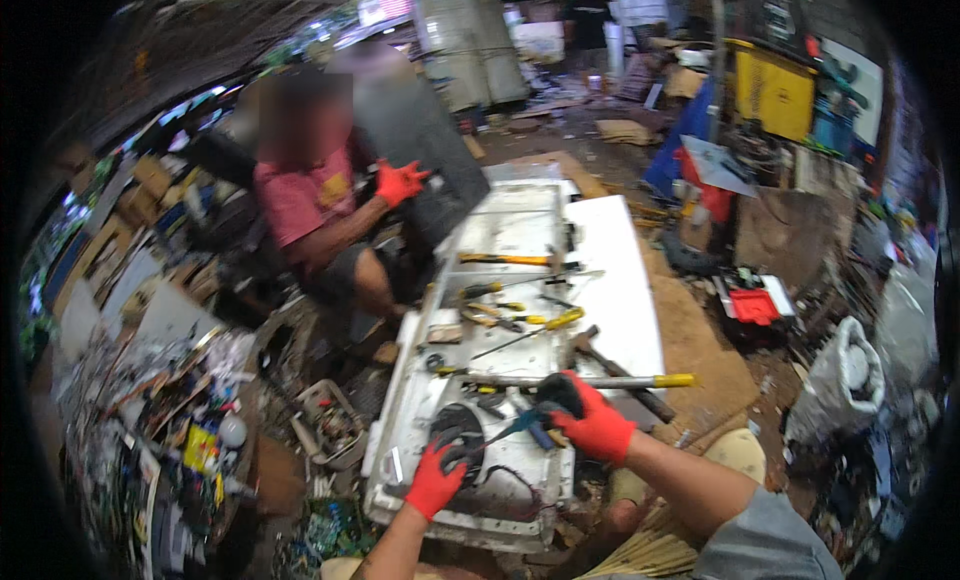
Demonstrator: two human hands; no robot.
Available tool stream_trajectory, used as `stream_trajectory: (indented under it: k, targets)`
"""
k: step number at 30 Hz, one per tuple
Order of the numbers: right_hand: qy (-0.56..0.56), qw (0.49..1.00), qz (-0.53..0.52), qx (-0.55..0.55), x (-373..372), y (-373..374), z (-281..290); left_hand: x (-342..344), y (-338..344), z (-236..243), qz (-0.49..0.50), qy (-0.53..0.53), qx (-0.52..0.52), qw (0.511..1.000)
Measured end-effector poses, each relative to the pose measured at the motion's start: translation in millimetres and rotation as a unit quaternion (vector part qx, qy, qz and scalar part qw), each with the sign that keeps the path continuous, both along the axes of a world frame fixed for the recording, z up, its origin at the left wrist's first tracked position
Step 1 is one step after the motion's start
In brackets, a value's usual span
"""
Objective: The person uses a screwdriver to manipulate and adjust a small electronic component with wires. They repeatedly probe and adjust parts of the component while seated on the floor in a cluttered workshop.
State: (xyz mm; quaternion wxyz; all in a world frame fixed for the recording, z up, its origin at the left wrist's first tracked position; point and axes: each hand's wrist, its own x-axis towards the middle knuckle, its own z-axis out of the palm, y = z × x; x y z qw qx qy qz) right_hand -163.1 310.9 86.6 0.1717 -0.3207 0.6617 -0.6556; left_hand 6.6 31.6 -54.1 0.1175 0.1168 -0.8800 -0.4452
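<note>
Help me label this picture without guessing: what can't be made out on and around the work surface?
All in the head view:
Dark round part: partly covered by the left hand.
Blue piece at the right hand: too blurred to identify; the dark glove fingers hide where it ends.
Yellow-ended bar: a stretch is hidden by the right hand.
Grey sleeve: cut off by the lower edge.

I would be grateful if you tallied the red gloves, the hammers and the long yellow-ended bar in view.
Red gloves: 3 (left hand, right hand, co-worker's hand)
Hammers: 2 (one with an orange handle, one darker)
Long bar: 1
Total: 6
</note>
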Motion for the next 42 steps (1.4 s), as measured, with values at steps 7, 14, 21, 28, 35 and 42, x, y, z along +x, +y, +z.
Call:
stream_trajectory:
  k: [7,14,21,28,35,42]
  targets:
    - [0.087,0.973,-0.009,0.214,-34.7,18.7,-26.1,-15.0,4.9,10.7,-0.035,0.014,-0.043,0.998]
    - [0.074,0.989,0.126,0.026,-27.8,25.7,-13.8,-10.4,5.1,5.3,0.0,-0.06,-0.085,0.995]
    - [0.152,0.95,0.08,0.261,-40.4,24.0,-0.3,-22.7,3.8,38.5,0.012,-0.166,-0.142,0.976]
    - [0.121,0.98,0.076,0.141,-46.4,24.9,-7.8,-17.9,22.5,30.1,0.052,-0.122,-0.16,0.978]
    - [0.014,0.994,0.054,0.092,-41.2,12.5,-10.8,-20.8,23.5,43.2,0.047,-0.155,-0.152,0.975]
    - [0.096,0.973,0.06,0.199,-61.1,-8.4,11.2,-20.4,16.7,50.0,0.036,-0.205,-0.182,0.961]
